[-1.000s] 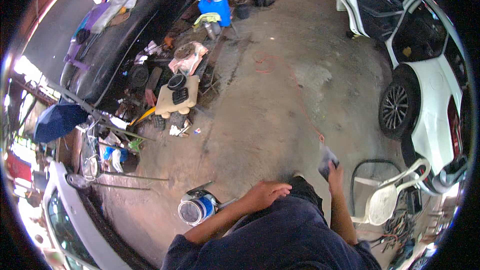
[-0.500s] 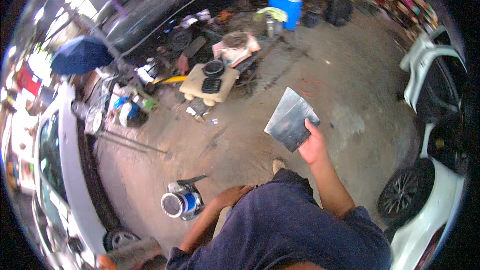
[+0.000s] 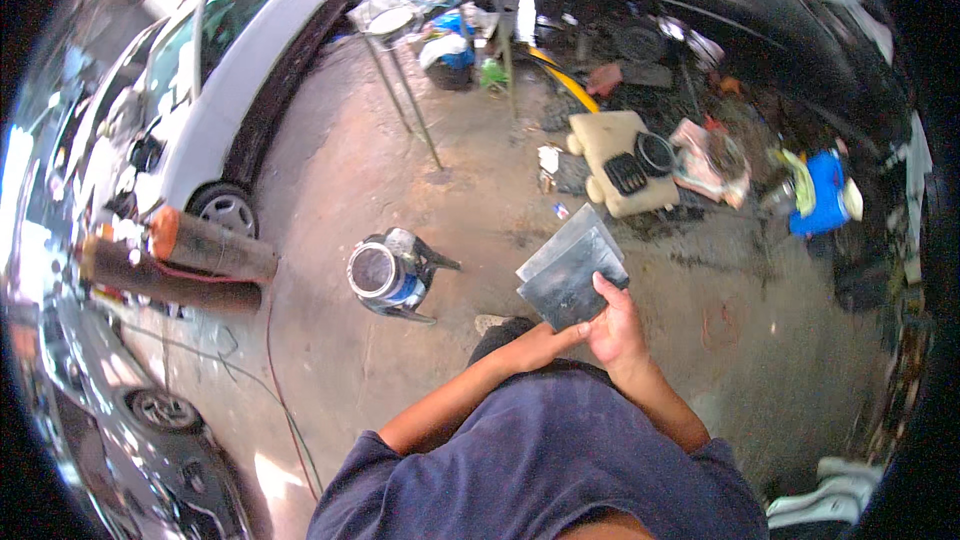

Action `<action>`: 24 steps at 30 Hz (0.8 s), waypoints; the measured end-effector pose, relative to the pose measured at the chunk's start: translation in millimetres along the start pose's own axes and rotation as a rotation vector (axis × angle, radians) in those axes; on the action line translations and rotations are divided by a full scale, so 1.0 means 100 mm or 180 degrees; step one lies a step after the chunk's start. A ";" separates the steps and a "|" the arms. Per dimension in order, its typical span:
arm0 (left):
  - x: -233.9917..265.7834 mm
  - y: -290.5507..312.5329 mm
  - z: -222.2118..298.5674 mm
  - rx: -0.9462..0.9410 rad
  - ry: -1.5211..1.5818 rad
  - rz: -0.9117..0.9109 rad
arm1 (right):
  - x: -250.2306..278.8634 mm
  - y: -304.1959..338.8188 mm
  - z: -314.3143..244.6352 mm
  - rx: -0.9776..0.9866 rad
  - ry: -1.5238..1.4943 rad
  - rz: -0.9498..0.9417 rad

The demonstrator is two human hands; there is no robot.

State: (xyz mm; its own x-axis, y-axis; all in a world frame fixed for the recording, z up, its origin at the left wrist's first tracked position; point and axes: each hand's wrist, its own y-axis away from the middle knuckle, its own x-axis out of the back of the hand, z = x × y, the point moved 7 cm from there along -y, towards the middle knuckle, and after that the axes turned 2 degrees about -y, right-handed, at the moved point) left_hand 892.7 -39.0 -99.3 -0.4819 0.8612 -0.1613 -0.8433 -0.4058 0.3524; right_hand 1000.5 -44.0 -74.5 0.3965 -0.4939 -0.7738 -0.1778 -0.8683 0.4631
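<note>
My right hand grips a few thin, dark grey sheets that look like sandpaper, thumb across their front. They overlap unevenly, a paler one showing at the back. My left hand meets the sheets' lower edge beside the right hand. Its thumb shows, but its other fingers are hidden, so whether it grips the sheets cannot be told. Ahead to the left, a round can with a pale rim and blue side sits on a dark stool on the concrete floor.
A beige slab bearing black parts lies ahead, near a blue container. Two large cylinders lie at left. Hoses trail across the floor. A silver car stands far left, a dark car near left.
My view has swung left. My left hand has come from my lap to the sheets' lower edge; my right hand still holds them.
</note>
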 end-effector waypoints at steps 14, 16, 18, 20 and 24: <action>2.42 0.87 0.14 -0.1199 0.1326 0.2225 | -1.30 -2.05 0.35 0.0688 0.1343 -0.0639; 2.59 1.20 0.04 -0.1545 0.1085 0.3194 | -1.44 -2.27 0.53 0.0273 0.1624 -0.0890; 2.70 1.51 -0.14 -0.1196 0.1106 0.3598 | -1.59 -2.45 0.82 0.0108 0.2065 -0.0750; 2.77 1.67 -0.35 -0.1243 0.1347 0.4033 | -1.76 -2.65 1.09 -0.0117 0.2268 -0.0890; 2.81 1.95 -0.43 -0.1571 0.2348 0.4631 | -2.46 -2.72 1.77 -0.1268 0.1731 -0.1516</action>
State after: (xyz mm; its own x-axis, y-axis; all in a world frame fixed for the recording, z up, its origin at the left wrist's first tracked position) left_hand 582.6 111.0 -115.2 -0.7441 -0.5355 -0.3995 0.4408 -0.8428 0.3088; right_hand 792.0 305.6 -86.6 0.7477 0.1031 -0.6560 0.4116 -0.8472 0.3359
